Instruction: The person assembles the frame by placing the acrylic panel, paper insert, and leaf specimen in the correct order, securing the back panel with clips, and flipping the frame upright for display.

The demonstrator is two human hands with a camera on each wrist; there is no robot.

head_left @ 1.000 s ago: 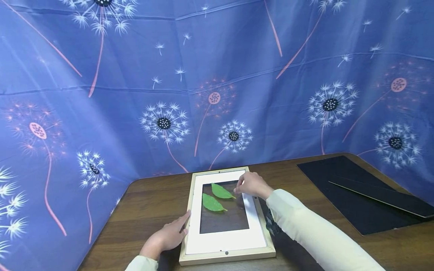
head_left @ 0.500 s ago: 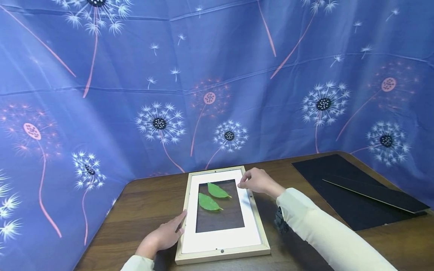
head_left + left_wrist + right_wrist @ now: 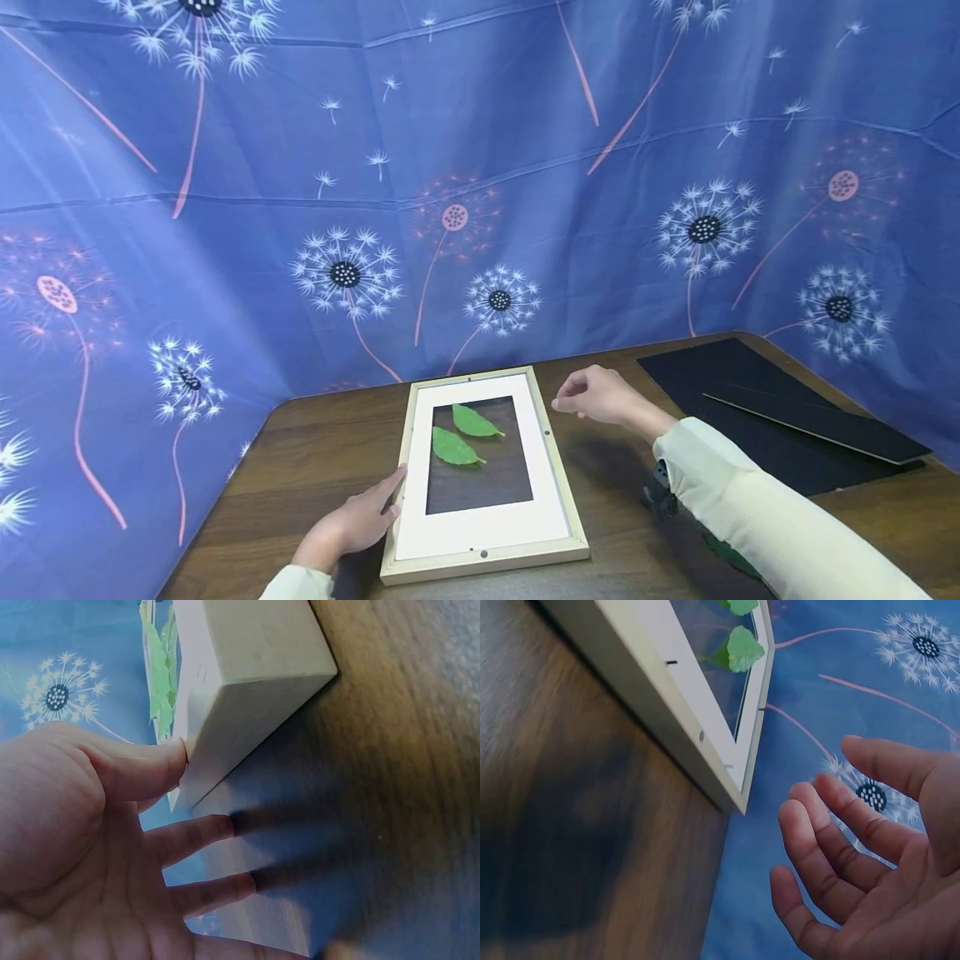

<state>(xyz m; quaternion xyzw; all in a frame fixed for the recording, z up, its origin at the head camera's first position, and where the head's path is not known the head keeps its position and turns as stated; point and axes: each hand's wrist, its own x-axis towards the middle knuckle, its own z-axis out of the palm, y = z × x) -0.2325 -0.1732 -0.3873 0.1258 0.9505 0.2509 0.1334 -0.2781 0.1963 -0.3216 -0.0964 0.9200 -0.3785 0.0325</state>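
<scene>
A light wooden picture frame [image 3: 487,568] lies flat on the table, with a white mat [image 3: 480,530] around a dark window. Two green leaves [image 3: 474,420] rest side by side in the upper part of that window, tips pointing right. My left hand [image 3: 351,527] is at the frame's left side; in the left wrist view its thumb [image 3: 154,769] touches the wooden edge and the other fingers stretch towards the table. To the right of the frame, my right hand [image 3: 602,395] hovers over the table, fingers loosely bent and holding nothing in the right wrist view.
On the right of the brown table [image 3: 330,433] lies a large black sheet [image 3: 697,367], with a black board [image 3: 817,423] on top of it. Something dark green [image 3: 726,553] shows partly under the right sleeve. A blue dandelion-print cloth [image 3: 570,242] hangs behind.
My right hand has drawn back rightwards from beside the upper leaf, past the frame's right edge. The left hand has stayed at the frame, and both leaves lie as before.
</scene>
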